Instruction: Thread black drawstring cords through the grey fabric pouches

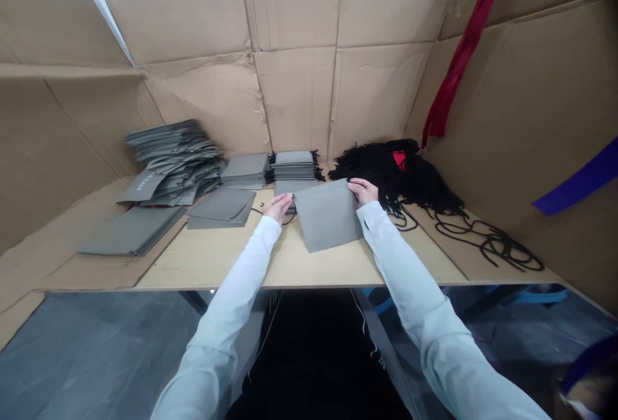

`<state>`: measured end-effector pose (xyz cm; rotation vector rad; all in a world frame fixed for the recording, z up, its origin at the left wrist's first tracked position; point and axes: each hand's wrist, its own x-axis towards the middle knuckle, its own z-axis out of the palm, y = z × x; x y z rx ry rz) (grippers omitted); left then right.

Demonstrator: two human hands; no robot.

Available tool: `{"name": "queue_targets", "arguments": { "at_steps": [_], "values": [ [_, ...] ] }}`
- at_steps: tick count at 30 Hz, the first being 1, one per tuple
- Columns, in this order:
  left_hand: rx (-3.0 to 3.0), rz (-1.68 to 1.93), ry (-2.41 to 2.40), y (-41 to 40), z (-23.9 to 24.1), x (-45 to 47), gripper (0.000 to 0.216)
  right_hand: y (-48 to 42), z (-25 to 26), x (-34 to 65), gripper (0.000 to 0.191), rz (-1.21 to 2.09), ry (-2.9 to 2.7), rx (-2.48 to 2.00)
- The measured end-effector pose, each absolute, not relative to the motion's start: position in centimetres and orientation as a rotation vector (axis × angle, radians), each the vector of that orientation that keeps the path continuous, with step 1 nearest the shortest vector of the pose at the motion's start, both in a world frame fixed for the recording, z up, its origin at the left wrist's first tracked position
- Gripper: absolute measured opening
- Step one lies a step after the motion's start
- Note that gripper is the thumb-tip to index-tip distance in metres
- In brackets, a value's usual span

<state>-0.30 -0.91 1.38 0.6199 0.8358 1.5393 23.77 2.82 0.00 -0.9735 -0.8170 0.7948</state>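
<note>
A grey fabric pouch (pixel 329 219) hangs between my two hands, tilted over the table, its top edge stretched from corner to corner. My left hand (pixel 279 206) pinches the upper left corner, where a short black cord shows below the fingers. At the upper right corner, my right hand (pixel 363 190) grips the pouch with closed fingertips. Just behind it stands a neat stack of grey pouches (pixel 295 171) with black cord ends sticking out at both sides. To the right of that lies a heap of black cords (pixel 393 172) with a small red piece on it.
Grey pouches lie in a tall leaning pile (pixel 176 156) at the left, with flatter stacks (pixel 219 209) nearby. Loose black cord (pixel 497 244) coils at the right. Cardboard walls (pixel 294 91) enclose the table (pixel 193 265). A red strip (pixel 463 53) and a blue strip (pixel 579 178) hang right.
</note>
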Motion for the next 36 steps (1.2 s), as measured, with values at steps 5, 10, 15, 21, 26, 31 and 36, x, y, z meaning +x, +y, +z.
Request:
{"name": "queue_targets", "arguments": {
  "at_steps": [5,10,15,21,26,31,36],
  "values": [
    [0.670,1.445,0.921,-0.7,0.8,-0.7,0.012,3.0,-0.1,23.9,0.028,0.786,-0.844,-0.971],
    [0.829,1.360,1.091,-0.7,1.3,-0.9,0.017,2.8,0.1,23.9,0.028,0.737,-0.878,-0.983],
    [0.799,1.385,1.018,-0.7,1.5,-1.0,0.023,2.6,0.3,23.7,0.028,0.735,-0.874,-0.985],
    [0.919,1.289,0.998,-1.0,1.8,-1.3,0.034,2.6,0.4,24.2,0.029,0.752,-0.862,-0.977],
    [1.183,1.276,1.126,-1.1,2.2,-1.3,0.028,2.4,0.7,24.5,0.030,0.754,-0.870,-0.966],
    [1.272,1.217,1.125,-0.7,1.9,-1.3,0.022,2.4,0.7,24.9,0.030,0.738,-0.891,-0.930],
    [1.291,1.207,1.142,-0.3,1.5,-1.4,0.023,2.5,0.5,25.1,0.029,0.714,-0.920,-0.963]
  ]
}}
